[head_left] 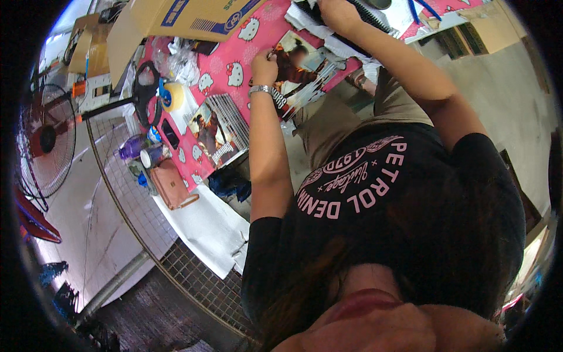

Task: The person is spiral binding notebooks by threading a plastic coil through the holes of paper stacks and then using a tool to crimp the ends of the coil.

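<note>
My left hand (264,69), with a metal-band watch at its wrist, is closed at the left edge of a glossy picture booklet (287,73). The booklet shows a figure in dark clothes and seems to lie on others like it, their edges fanned toward me. At the top edge of the picture, my right hand (339,17) reaches over a dark ridged stack (370,16) and white paper; its fingers are cut off from view. Left of my left forearm lies a neat stack of similar booklets (220,132) on the pink cat-patterned tablecloth (202,61).
An open cardboard box (193,17) stands at the far left of the table. Nearby are a tape roll (171,97), a phone (169,134), a pink wristlet purse (171,183) and a standing fan (48,138). Blue-handled pliers or scissors (423,10) lie at the far right.
</note>
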`<state>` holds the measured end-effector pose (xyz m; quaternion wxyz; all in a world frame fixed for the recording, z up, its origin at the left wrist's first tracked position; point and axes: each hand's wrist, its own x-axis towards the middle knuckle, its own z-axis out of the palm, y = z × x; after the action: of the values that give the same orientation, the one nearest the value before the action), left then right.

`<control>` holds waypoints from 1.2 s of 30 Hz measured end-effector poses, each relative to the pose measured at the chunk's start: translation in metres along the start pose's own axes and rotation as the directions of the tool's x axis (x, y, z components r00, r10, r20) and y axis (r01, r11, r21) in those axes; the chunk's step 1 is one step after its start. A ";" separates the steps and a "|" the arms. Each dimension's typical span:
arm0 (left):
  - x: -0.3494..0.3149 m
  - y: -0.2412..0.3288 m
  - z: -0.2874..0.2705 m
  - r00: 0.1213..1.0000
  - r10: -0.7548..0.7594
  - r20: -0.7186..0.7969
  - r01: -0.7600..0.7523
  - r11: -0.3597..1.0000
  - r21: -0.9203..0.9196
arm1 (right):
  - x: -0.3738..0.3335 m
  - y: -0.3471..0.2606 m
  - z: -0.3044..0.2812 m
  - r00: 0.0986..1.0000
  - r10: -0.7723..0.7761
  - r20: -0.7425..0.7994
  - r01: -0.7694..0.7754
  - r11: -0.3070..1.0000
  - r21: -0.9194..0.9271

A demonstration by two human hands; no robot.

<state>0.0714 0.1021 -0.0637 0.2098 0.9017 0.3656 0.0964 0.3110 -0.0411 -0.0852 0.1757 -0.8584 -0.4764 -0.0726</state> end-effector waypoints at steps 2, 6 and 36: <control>0.007 -0.001 0.000 0.997 -0.022 0.074 0.023 1.000 -0.013 | 0.000 -0.007 -0.004 0.999 -0.037 0.032 0.036 0.999 0.030; 0.004 0.003 -0.014 0.997 -0.062 0.041 0.063 0.997 -0.041 | 0.008 -0.009 -0.031 0.984 0.062 0.167 -0.089 0.983 0.159; -0.108 0.118 -0.055 0.852 0.471 -0.229 -0.439 0.881 0.178 | 0.003 -0.024 0.006 0.998 -0.050 -0.028 0.049 0.998 -0.048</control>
<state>0.0490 -0.0324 0.0365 0.0757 0.9522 0.1713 0.2413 0.2922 -0.0242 -0.0846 0.1606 -0.8491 -0.4930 -0.1009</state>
